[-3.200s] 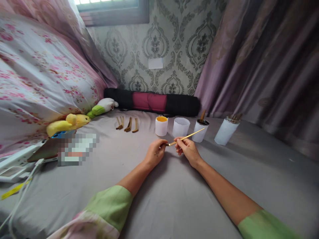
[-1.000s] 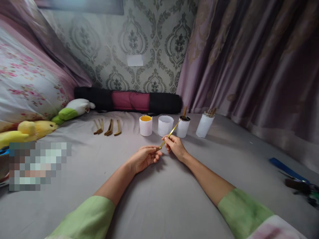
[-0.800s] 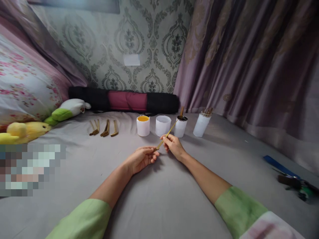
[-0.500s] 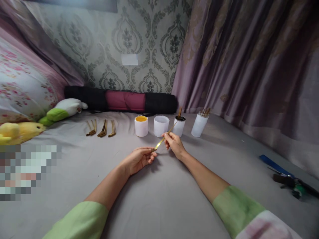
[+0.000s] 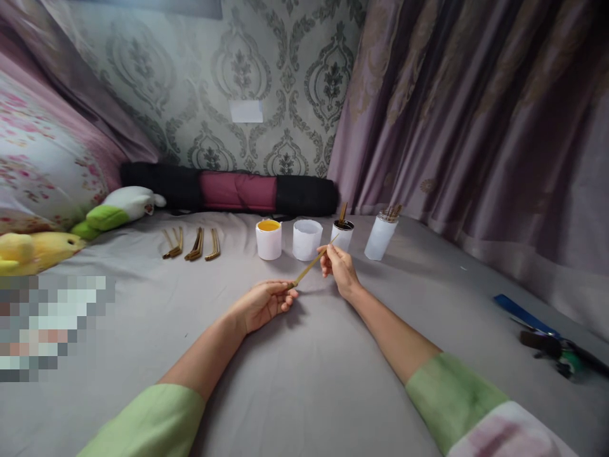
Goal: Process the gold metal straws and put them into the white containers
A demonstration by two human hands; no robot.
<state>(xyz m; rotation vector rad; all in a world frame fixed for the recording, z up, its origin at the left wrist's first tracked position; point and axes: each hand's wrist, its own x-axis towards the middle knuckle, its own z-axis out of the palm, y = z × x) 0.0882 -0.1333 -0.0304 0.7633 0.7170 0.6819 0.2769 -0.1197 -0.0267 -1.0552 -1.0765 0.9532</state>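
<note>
My left hand [image 5: 266, 306] pinches the lower end of a thin golden-brown strip [image 5: 308, 270] between thumb and fingers. The strip slants up to the right, and my right hand [image 5: 340, 266] is closed on its upper part, with a narrow tip sticking out above the fingers. Behind the hands stands a row of white containers: one with yellow contents [image 5: 269, 241], a plain white cup [image 5: 307, 241], a dark-mouthed cup [image 5: 342, 232] holding brown sticks, and a tilted jar [image 5: 381, 236] with several thin brown sticks.
Three small bundles of bent brown strips [image 5: 194, 246] lie on the grey sheet [image 5: 304, 393] at left. Plush toys [image 5: 42, 251] sit farther left. A black and maroon roll [image 5: 238, 190] lies along the wall. Blue and dark tools [image 5: 542, 336] are at right.
My right hand has slid up and to the right along the strip, closer to its tip. My left hand stays in nearly the same place, still holding the lower end.
</note>
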